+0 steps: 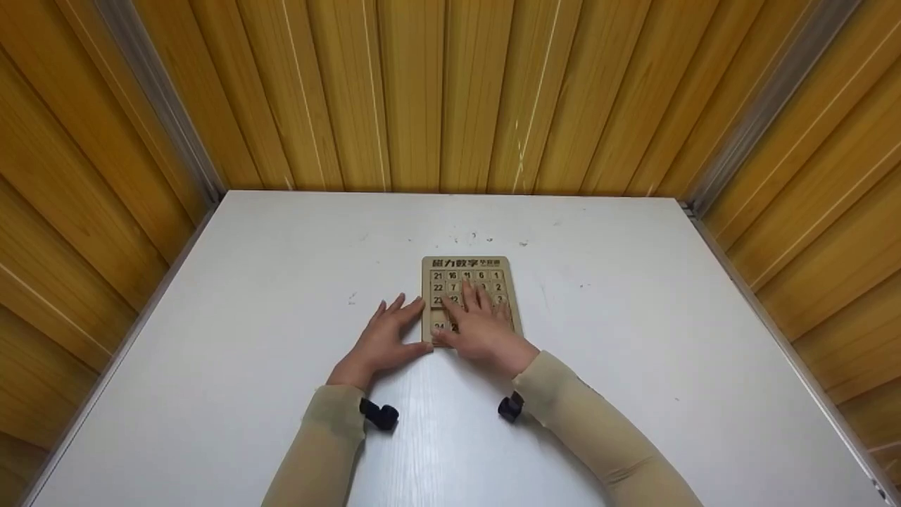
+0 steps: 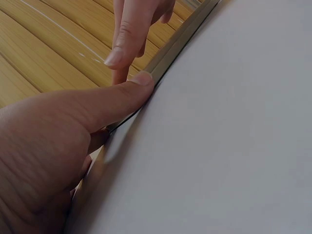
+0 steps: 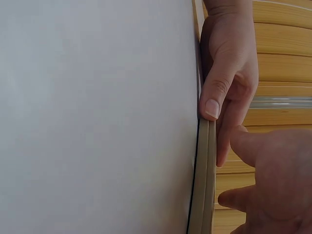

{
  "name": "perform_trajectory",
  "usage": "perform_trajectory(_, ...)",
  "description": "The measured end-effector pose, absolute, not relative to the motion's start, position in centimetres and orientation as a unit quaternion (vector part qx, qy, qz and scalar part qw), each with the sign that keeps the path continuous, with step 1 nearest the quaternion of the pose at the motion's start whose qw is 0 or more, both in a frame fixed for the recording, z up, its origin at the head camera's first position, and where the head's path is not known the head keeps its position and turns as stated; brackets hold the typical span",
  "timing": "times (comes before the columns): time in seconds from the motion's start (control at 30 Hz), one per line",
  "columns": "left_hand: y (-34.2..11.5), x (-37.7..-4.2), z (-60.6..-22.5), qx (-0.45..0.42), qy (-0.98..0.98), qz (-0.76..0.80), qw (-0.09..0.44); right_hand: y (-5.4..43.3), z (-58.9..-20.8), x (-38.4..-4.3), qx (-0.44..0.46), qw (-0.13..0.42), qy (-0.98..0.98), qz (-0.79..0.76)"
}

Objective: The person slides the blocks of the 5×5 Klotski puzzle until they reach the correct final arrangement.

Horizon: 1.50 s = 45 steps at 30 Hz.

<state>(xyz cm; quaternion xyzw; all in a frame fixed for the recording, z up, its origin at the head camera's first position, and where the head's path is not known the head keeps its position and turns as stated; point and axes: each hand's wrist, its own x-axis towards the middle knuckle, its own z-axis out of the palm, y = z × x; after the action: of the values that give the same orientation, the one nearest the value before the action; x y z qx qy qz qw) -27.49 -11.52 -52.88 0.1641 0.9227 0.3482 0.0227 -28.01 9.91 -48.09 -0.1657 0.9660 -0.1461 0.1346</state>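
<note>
- The wooden number board (image 1: 426,282) lies flat on the white table (image 1: 246,296), its printed heading (image 1: 457,263) along the 12 o'clock edge as the head view shows it.
- From the board's middle, the left hand (image 1: 383,341) sits at 8 o'clock, fingers spread and fairly straight. Its index finger meets the board's 9 o'clock side and its thumb lies against the near edge at the 7 o'clock corner, so the hand brackets that corner.
- The right hand (image 1: 482,334) spreads palm down over the 6 o'clock part of the board, fingers pointing towards 12 and thumb towards 9. Its fingers are apart, over the tiles; which of them press down, I cannot tell.
- The two thumbs come close together near the 7 o'clock corner; whether they touch is unclear.
- Inside the board's frame are square number tiles (image 1: 452,276). The 12 o'clock row reads 21, 16, 11, 6, 1 from left to right.
- Down the 9 o'clock side run 22 and 23, then a bare patch of tray (image 1: 438,314), then 24. Down the 3 o'clock side, 2 and 3 show below 1.
- The right hand hides many middle and lower tiles.
- Tan sleeves (image 1: 320,451) come in from 7 and 5 o'clock, each with a black wrist device (image 1: 383,417) at its cuff.
</note>
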Motion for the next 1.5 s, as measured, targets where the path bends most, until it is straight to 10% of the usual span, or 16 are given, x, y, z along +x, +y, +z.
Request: perform_trajectory(1.5, -11.4, -27.4, -52.8, 0.178, 0.922, 0.343, 0.014, 9.7, -48.4, -30.8, -0.155, 0.145, 0.968, -0.134)
